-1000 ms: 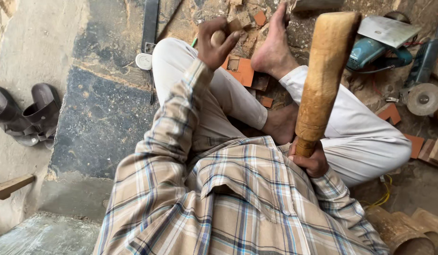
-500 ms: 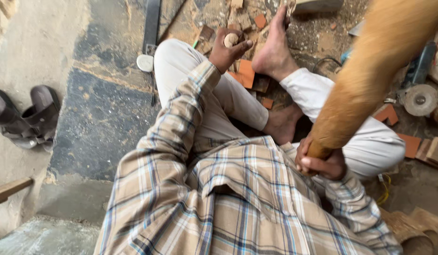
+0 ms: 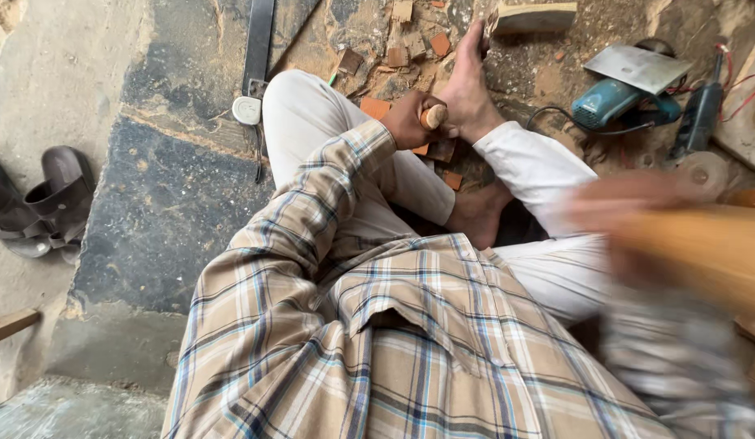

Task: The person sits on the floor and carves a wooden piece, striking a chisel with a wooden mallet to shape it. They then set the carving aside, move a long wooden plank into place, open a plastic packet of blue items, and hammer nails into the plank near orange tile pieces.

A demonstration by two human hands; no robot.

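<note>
While the left hand [image 3: 411, 120] grips a chisel handle [image 3: 433, 116], the right hand [image 3: 629, 213] and mallet [image 3: 702, 252] blur; grip unreadable.

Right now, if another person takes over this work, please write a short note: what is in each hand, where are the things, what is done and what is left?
Left hand: closed around a small wooden peg, beside the bare foot.
Right hand: blurred in motion, gripping the big wooden mallet, held low at the right.
Nearby: wood chips on the ground, a blue power tool beyond.
Done: some chipping, judging by the scraps. Left: cannot tell.
</note>
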